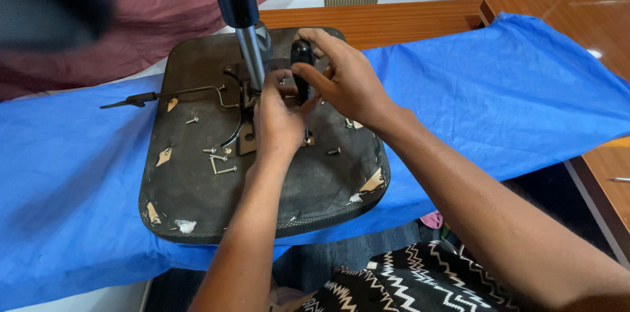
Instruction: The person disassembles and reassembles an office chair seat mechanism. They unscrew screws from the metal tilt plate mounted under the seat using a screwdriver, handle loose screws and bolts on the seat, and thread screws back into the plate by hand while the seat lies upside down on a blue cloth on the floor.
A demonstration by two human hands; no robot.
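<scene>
Head view: a black-handled screwdriver (302, 66) is being gripped upright by the right hand (348, 82), fingers wrapped around its handle, its tip being steadied by the pinching left hand (275, 118) on the upturned chair seat (197, 187) (loose screws (220, 161) lying nearby).

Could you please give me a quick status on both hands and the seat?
Right hand gripping black screwdriver, tip down at the bracket. Left hand steadying beside gas cylinder. Seat upside down on blue cloth. Loose screws on seat.
</scene>
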